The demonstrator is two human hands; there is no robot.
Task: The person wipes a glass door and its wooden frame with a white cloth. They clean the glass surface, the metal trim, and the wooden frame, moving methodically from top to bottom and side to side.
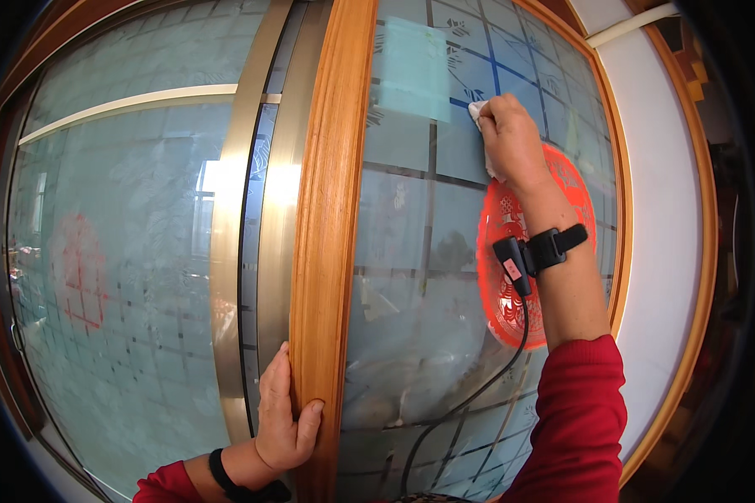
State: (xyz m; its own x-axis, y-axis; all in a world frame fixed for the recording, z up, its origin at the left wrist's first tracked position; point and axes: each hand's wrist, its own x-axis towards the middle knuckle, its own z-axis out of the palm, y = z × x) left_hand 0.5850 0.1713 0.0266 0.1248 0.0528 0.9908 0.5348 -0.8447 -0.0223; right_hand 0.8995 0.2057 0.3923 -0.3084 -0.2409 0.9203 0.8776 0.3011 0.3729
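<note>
Landmark: the wooden door frame [331, 251], a vertical orange-brown stile running top to bottom. Left hand [281, 415] grips the frame low down, thumb on its right face, fingers wrapped round its left edge, closed on the wood. Right hand [512, 138] is up right of the frame, pressed flat against the frosted glass pane [419, 251] with a white cloth [481, 117] bunched under the fingers, cloth touching glass. A red round paper-cut decoration [503, 285] sticks on the pane below that hand, partly behind the forearm. Black wrist strap with device [537, 251] and a cable hanging down. Left of the frame, a brass-coloured metal strip [235, 235], then another glass panel [117, 277].
</note>
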